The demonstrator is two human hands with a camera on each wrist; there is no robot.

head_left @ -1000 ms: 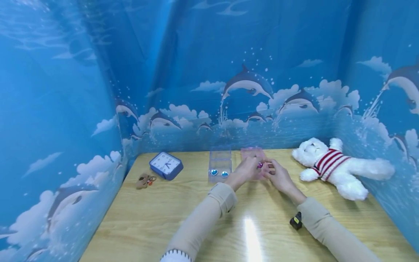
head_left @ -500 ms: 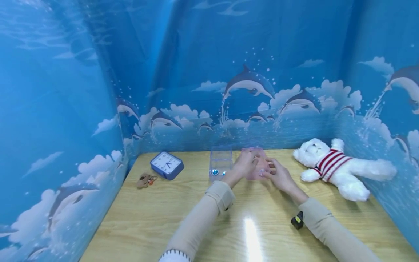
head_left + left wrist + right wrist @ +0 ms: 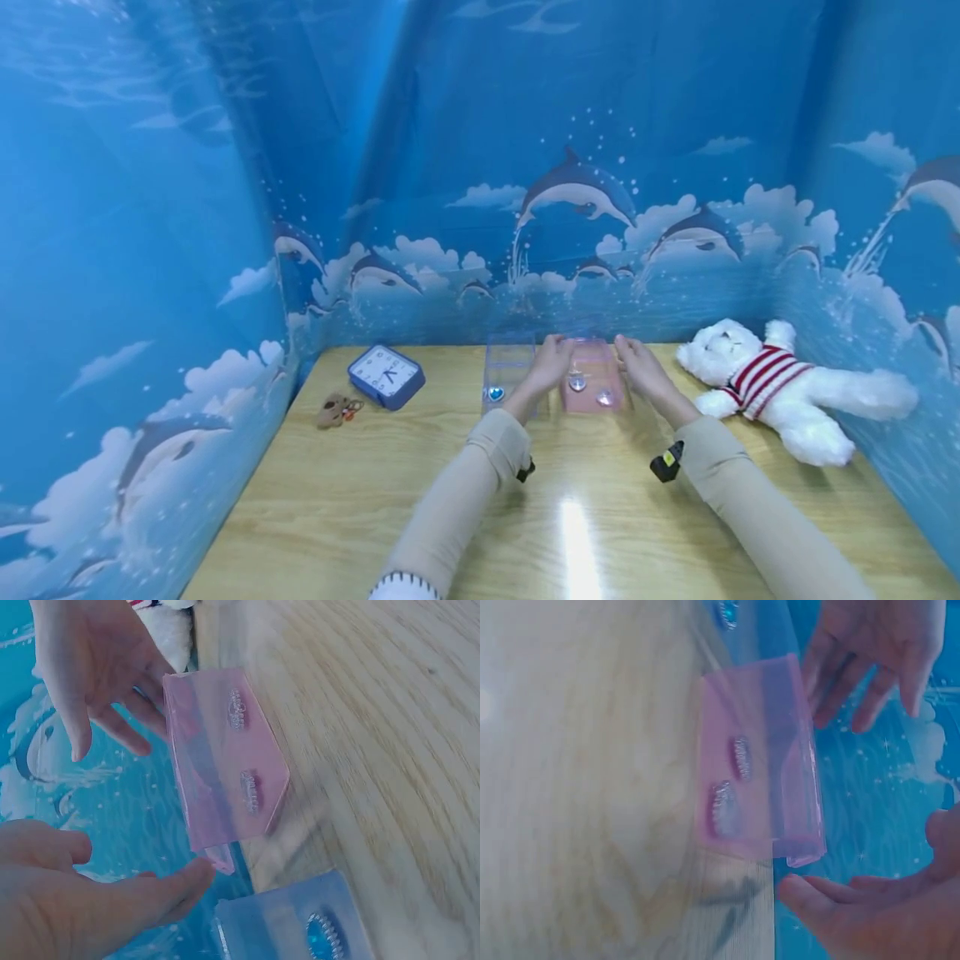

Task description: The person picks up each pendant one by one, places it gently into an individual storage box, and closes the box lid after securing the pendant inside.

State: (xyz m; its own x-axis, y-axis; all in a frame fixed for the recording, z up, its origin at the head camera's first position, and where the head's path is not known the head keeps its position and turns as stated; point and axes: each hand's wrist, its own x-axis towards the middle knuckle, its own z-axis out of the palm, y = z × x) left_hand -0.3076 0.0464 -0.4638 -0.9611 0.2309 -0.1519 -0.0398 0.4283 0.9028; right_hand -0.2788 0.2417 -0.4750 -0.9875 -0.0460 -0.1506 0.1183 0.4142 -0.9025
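Observation:
A pink see-through box (image 3: 592, 385) stands at the back of the wooden table (image 3: 570, 517), with two silvery gems (image 3: 576, 384) lying in it. My left hand (image 3: 552, 360) and right hand (image 3: 637, 365) flank the box, fingers straight. In the left wrist view my left hand (image 3: 112, 900) has a fingertip at the corner of the pink box (image 3: 225, 757), and my right hand (image 3: 90, 667) is at its far edge. The right wrist view shows the pink box (image 3: 757, 757) between my right hand (image 3: 870, 915) and left hand (image 3: 870, 652). Neither hand holds anything.
A clear box (image 3: 507, 367) with a blue gem (image 3: 495, 393) stands just left of the pink one. A blue clock (image 3: 386, 377) and a small brown charm (image 3: 333, 410) lie at the left. A white plush bear (image 3: 780, 387) lies at the right. Dolphin-print walls enclose the table.
A second ago both hands met over the pink box, pinching a small pink gem. They have since let go and spread to the box's two sides, uncovering the gems inside.

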